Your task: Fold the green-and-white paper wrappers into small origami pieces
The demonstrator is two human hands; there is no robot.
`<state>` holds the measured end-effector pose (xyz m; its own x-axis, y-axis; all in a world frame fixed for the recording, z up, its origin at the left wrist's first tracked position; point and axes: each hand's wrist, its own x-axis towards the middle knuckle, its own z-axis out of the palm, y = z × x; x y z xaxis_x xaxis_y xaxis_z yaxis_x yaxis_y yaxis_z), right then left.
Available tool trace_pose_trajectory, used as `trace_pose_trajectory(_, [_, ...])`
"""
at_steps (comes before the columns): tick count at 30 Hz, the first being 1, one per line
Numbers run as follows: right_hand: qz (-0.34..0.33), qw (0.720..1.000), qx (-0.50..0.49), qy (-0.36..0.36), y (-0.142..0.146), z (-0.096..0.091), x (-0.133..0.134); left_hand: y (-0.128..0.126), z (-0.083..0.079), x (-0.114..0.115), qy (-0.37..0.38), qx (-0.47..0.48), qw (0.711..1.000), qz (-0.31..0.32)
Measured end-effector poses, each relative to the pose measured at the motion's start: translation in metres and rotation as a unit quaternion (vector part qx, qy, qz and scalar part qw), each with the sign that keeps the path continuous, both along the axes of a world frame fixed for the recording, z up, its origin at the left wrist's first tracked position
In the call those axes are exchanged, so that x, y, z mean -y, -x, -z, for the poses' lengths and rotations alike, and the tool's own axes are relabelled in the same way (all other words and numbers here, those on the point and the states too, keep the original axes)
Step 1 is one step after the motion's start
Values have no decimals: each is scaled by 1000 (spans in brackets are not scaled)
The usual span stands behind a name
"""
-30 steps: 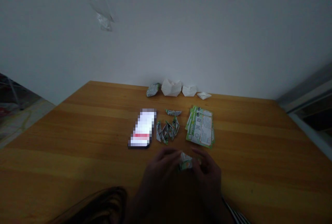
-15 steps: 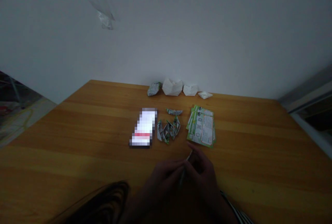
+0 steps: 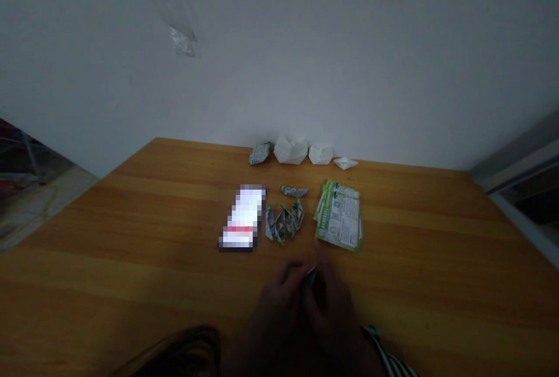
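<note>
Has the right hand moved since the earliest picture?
Yes: the right hand has shifted leftward, judged against the stack of printed cards on the table.

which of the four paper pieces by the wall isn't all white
The leftmost paper piece: its surface is printed grey and green, while the three others are plain white.

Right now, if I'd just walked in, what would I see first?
Probably the phone, its screen shining brightly on the dim table, left of the stack of cards. Next come three white paper shapes lined up along the far edge by the wall. Nearest you, shadowy fingers surround a small paper piece.
</note>
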<state>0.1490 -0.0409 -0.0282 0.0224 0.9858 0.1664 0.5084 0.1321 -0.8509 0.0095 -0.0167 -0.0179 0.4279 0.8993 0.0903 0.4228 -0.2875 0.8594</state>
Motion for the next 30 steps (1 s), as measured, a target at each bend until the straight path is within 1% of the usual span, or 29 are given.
trace_pose_trajectory(1, [13,1000,-5,7,0,0,-1,0,2,2,-32,-25,999,4])
trace_pose_trajectory(3, [33,999,-27,10,0,1,-3,2,6,6,-109,-57,992,40])
trace_pose_trajectory(5, [37,998,-52,4,-1,3,-4,5,8,8,-178,-72,979,71])
trace_pose_trajectory(6, [33,998,-58,1,-2,4,-4,6,9,8,-201,-74,974,76])
trace_pose_trajectory(8, [28,998,-44,-20,-3,7,-4,7,10,6,-218,-65,971,70])
trace_pose_trajectory(10, [13,998,-3,-63,-5,10,-3,8,10,1,-200,-41,977,61])
trace_pose_trajectory(12, [-20,992,36,-118,-8,12,-3,8,10,-3,-141,-6,989,53])
trace_pose_trajectory(14, [-56,983,57,-164,-10,15,-2,7,7,-5,-47,36,997,39])
trace_pose_trajectory(16, [-54,978,58,-195,-12,17,-2,6,2,-6,57,101,993,13])
trace_pose_trajectory(17, [-46,977,50,-204,-13,18,-2,5,-1,-6,108,141,984,-1])
trace_pose_trajectory(19, [-36,976,8,-215,-12,17,-2,3,-6,-6,206,217,954,-24])
trace_pose_trajectory(20, [-41,976,-23,-214,-12,16,-2,2,-8,-7,252,248,935,-32])
trace_pose_trajectory(22, [-71,974,-92,-194,-11,11,-3,1,-10,-9,329,297,895,-51])
trace_pose_trajectory(23, [-88,974,-121,-173,-10,9,-4,1,-11,-10,358,322,874,-62])
trace_pose_trajectory(25, [-111,973,-165,-117,-10,3,-6,1,-10,-14,398,371,836,-73])
trace_pose_trajectory(26, [-112,972,-185,-92,-10,1,-8,2,-10,-15,411,390,821,-69])
trace_pose_trajectory(28, [-87,967,-229,-65,-11,-2,-9,2,-8,-16,429,415,802,-42])
trace_pose_trajectory(30, [-42,963,-260,-60,-11,-3,-11,2,-6,-18,446,435,783,-10])
